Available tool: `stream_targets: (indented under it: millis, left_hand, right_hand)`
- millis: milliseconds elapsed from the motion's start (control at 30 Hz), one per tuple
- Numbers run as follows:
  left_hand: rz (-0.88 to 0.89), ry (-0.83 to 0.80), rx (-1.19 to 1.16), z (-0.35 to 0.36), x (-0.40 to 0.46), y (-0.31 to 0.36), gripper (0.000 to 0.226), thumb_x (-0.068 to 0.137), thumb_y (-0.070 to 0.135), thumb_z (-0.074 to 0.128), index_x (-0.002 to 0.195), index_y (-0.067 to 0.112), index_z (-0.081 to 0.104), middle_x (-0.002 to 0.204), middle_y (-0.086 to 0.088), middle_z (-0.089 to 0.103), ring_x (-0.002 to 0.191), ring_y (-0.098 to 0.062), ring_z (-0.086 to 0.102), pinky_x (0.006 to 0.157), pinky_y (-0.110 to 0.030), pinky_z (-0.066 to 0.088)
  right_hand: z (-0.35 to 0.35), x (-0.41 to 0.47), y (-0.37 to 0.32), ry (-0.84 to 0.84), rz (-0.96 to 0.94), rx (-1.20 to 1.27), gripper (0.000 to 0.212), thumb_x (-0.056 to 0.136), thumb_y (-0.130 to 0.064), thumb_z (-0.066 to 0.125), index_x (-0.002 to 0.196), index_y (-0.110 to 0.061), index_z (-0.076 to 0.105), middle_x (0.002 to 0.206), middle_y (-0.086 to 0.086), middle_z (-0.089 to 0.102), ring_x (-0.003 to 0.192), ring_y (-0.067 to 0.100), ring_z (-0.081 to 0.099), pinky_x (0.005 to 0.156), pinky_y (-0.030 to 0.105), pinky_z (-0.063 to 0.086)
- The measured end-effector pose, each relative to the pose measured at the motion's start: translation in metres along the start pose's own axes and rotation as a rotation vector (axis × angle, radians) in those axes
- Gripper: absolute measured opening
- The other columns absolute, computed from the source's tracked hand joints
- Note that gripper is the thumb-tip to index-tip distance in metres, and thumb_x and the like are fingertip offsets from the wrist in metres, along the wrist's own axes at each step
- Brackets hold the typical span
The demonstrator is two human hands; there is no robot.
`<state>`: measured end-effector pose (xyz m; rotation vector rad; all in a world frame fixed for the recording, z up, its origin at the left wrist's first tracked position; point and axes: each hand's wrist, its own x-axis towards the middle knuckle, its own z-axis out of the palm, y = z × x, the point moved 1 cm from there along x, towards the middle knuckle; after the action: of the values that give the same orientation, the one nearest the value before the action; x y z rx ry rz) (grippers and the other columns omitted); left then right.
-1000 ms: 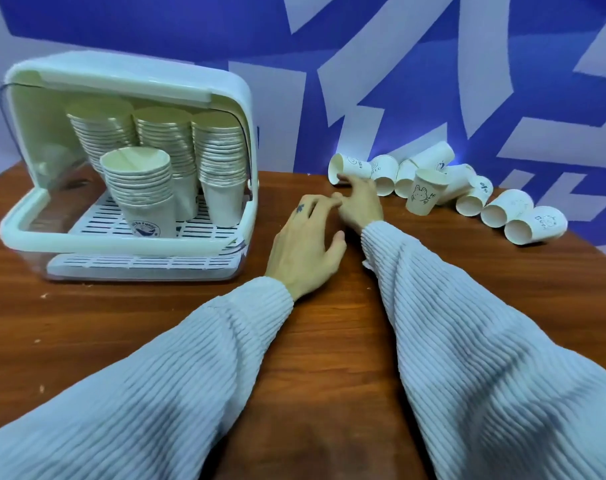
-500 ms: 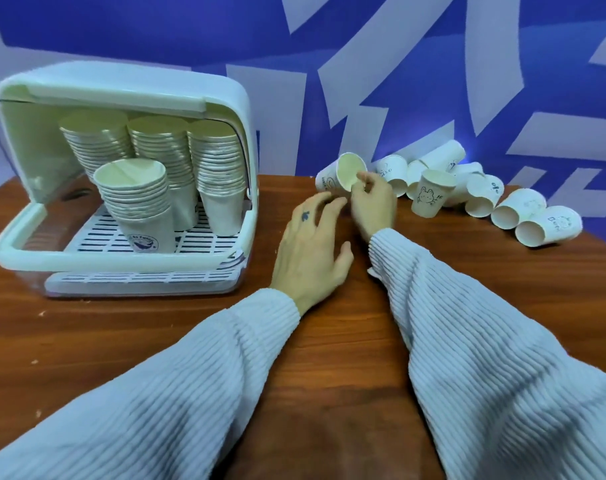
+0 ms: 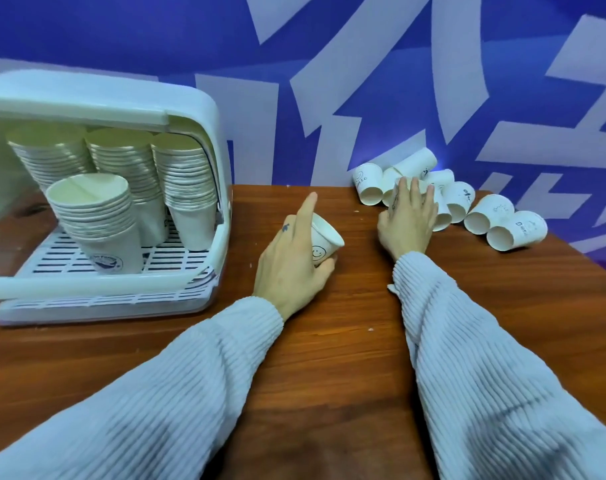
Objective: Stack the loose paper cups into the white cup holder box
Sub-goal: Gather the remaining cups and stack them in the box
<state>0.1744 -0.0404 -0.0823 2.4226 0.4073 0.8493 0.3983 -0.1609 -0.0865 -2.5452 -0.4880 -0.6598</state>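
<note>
Head view: four stacks in the box [image 3: 204, 109].
Left hand [image 3: 291, 261]: grips one cup [image 3: 324, 239] (smiley).
Right hand [image 3: 410, 216]: fingers curled over a loose cup [image 3: 441, 211] right of box; seven-odd remain.

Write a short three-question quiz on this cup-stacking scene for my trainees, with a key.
1. True or false: the left hand holds a smiley-face cup.
2. How many cup stacks stand in the white cup holder box?
A. two B. four C. six
3. Fill in: the right hand reaches onto the loose cups lying on the ____ table.

Key
1. True; fingers and thumb curl round it, index finger straight.
2. B; three behind, one in front.
3. Wooden.
</note>
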Motion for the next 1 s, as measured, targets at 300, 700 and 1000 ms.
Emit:
stream_targets:
  millis: [300,700,1000]
  left_hand:
    - [-0.055,-0.004,-0.123,-0.009,-0.004,0.007,0.104,0.086,0.054,0.075,0.161,0.036,0.007,0.156,-0.002,0.042,0.139,-0.026,0.048,0.104,-0.046,0.048]
    - [0.001,0.159,-0.331,-0.056,-0.012,0.024,0.095,0.091,0.038,0.071,0.162,0.028,0.009,0.16,-0.005,0.036,0.142,-0.021,0.041,0.107,-0.028,0.034]
    - [0.022,0.556,-0.353,-0.173,-0.014,-0.015,0.092,0.089,0.03,0.071,0.16,0.009,0.016,0.161,-0.007,0.032,0.147,-0.016,0.034,0.121,-0.023,0.026]
  right_hand:
    - [-0.021,-0.026,-0.011,0.225,-0.087,0.214,0.027,0.095,-0.023,0.054,0.114,-0.019,0.072,0.115,0.006,0.067,0.115,0.033,0.054,0.104,0.044,0.039]
    - [-0.08,-0.082,-0.073,0.239,-0.149,0.809,0.034,0.103,-0.014,0.05,0.132,-0.016,0.067,0.115,0.0,0.057,0.114,0.018,0.058,0.106,0.043,0.047]
    - [-0.118,-0.123,-0.213,0.279,-0.454,1.069,0.03,0.103,0.001,0.05,0.127,-0.007,0.066,0.113,0.008,0.058,0.107,0.011,0.059,0.097,0.026,0.049]
